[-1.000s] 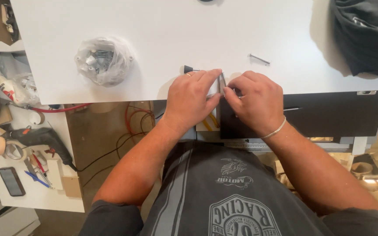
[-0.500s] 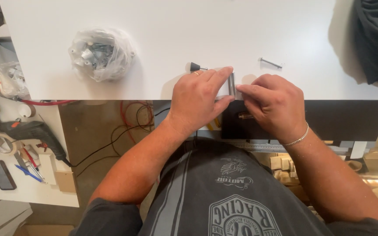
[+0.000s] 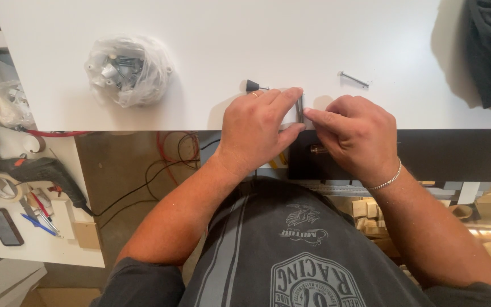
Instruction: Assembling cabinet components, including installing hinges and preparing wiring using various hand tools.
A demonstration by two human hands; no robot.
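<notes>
The white table (image 3: 257, 40) fills the top as before, though the view has drifted slightly. Both hands stay at its near edge: the left hand (image 3: 259, 128) and right hand (image 3: 350, 136) still pinch a small dark metal piece (image 3: 300, 108) between fingertips. The bag of hardware (image 3: 127, 69), long screw (image 3: 354, 79) and black cone (image 3: 252, 86) lie unmoved.

A dark grey printed T-shirt (image 3: 291, 256) with paler stripes, a silver wrist chain (image 3: 386, 182), a finger ring (image 3: 253, 94).
</notes>
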